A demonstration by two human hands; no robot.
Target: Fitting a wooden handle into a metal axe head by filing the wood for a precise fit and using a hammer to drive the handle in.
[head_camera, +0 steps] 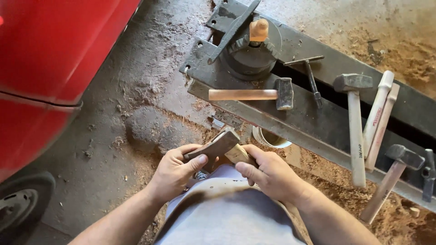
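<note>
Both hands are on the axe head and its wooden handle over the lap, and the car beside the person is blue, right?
Not quite: the car is red, not blue, as the head view shows. The rest holds: the left hand grips the axe head, and the right hand holds its wooden handle over the lap.

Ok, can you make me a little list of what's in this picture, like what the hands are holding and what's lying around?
left hand: grips the dark metal axe head
right hand: wraps the wooden handle at the head
bench: long dark metal machine bed, running to the lower right
on the bench: short hammer, T-shaped key, two long hammers, loose pale handles
round chuck: holds a wooden peg
floor: concrete with sawdust
left side: red car body and tyre
</note>
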